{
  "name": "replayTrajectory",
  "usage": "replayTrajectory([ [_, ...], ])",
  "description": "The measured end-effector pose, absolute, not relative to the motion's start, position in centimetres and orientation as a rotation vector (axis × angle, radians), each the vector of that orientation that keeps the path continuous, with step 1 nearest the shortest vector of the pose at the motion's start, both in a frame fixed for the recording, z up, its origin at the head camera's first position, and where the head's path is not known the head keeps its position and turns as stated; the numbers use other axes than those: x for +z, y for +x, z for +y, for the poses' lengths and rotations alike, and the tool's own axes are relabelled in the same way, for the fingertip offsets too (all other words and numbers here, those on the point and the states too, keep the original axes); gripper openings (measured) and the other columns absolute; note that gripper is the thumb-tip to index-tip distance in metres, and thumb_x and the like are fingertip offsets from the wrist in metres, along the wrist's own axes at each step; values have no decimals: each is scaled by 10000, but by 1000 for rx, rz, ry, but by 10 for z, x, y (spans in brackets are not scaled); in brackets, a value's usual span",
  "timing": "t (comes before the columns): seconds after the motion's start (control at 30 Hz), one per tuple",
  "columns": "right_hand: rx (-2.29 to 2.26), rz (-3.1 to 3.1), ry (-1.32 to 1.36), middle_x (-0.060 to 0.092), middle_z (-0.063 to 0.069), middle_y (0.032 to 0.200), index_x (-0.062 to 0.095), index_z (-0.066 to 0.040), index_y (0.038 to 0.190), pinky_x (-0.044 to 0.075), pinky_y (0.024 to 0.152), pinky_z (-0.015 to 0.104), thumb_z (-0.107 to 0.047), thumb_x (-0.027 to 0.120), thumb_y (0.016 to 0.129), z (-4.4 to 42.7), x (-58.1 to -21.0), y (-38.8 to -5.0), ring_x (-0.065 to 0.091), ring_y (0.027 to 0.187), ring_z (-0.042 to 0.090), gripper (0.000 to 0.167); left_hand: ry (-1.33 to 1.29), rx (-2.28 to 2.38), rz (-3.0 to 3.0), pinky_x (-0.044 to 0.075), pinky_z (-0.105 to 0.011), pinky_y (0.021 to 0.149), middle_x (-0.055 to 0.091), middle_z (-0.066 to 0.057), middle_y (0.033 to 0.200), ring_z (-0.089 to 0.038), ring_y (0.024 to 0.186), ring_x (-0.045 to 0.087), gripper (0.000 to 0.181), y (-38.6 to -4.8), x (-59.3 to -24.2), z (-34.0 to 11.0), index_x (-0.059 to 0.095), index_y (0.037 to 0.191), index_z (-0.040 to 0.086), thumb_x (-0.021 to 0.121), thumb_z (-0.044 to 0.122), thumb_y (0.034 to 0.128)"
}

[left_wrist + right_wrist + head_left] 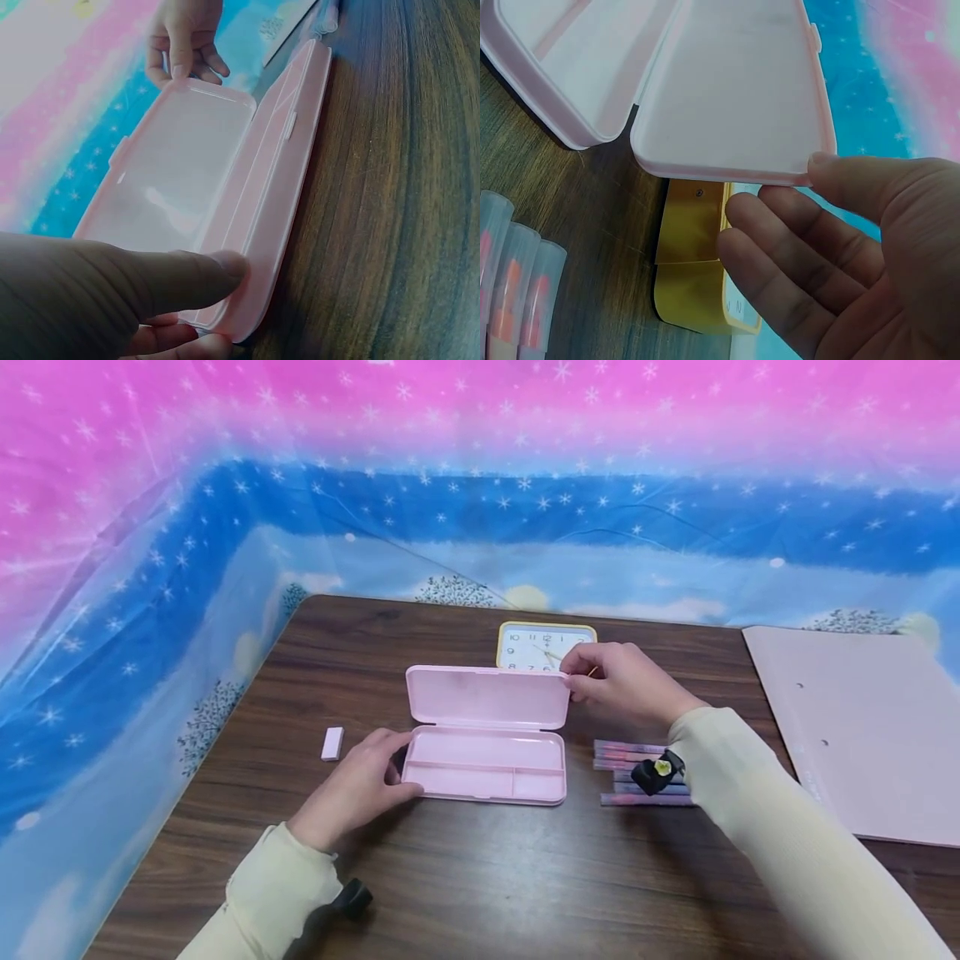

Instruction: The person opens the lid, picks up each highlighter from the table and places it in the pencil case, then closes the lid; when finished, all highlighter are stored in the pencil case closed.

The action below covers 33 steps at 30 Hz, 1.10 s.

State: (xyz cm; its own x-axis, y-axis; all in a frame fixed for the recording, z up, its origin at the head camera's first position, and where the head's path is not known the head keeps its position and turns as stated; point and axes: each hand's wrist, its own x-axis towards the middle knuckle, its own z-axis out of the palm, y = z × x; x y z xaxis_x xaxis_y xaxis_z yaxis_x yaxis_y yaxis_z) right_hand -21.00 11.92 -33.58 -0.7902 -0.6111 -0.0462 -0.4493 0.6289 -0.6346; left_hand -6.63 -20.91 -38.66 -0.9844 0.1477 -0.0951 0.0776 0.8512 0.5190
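Observation:
A pink plastic pencil case (465, 746) stands with its lid (487, 697) raised and its divided compartments bare. The left hand (363, 781) grips the left end of the base, its thumb on the front edge in the left wrist view and the other fingers partly hidden beneath. At the lid's upper right corner, the right hand (622, 681) pinches the rim between thumb and fingers. In the right wrist view the thumb lies on the inner face of the lid (735, 97), with fingertips behind it.
Behind the lid is a yellow-rimmed clock (517, 635), partly covered. A small white eraser-like block (332, 744) lies left of the case. Several capped pens (637, 799) lie to the right, below the right wrist. A large pale board (862, 727) covers the table's right side.

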Motion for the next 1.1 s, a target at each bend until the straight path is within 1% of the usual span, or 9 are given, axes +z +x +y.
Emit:
replayTrajectory([
  [0.13, -883, 2615, -853, 720, 35, 922, 676, -154, 1082, 518, 737, 343, -159, 603, 979, 119, -336, -210, 662, 815, 212, 127, 185, 771, 2889, 482, -272, 658, 584, -133, 1090, -140, 742, 548, 661, -66, -384, -208, 531, 1364, -27, 809, 192, 806],
  [0.27, -878, 2625, -834, 725, 48, 948, 674, -148, 1107, 529, 782, 357, -160, 605, 979, 118, -335, -209, 675, 843, 222, 146, 178, 753, 2890, 487, -274, 658, 583, -139, 1090, -138, 728, 552, 664, -67, -383, -208, 532, 1364, -27, 813, 190, 803],
  [0.43, -892, 2644, -818, 717, 34, 931, 669, -159, 1093, 521, 790, 359, -177, 622, 970, 120, -333, -208, 673, 828, 204, 133, 158, 744, 2880, 487, -280, 658, 583, -152, 1106, -146, 739, 560, 668, -67, -382, -208, 527, 1366, -35, 812, 192, 806],
  [0.6, -906, 2644, -802, 712, 27, 940, 681, -177, 1078, 514, 800, 350, -229, 652, 955, 124, -334, -205, 650, 822, 170, 137, 137, 738, 2864, 493, -285, 657, 580, -166, 1133, -160, 760, 563, 679, -68, -383, -205, 513, 1380, -39, 806, 198, 816],
  [0.8, -898, 2669, -805, 715, 63, 933, 694, -172, 1037, 512, 778, 354, -215, 628, 971, 119, -338, -208, 646, 811, 223, 103, 152, 751, 2863, 485, -285, 655, 581, -160, 1124, -154, 758, 562, 678, -68, -387, -206, 512, 1382, -36, 807, 195, 816],
  [1.1, -883, 2697, -735, 707, 86, 950, 684, -136, 1054, 516, 769, 359, -214, 627, 973, 117, -341, -211, 649, 818, 250, 126, 174, 759, 2871, 495, -293, 665, 585, -159, 1153, -162, 771, 571, 663, -68, -384, -207, 512, 1392, -20, 798, 178, 827],
])
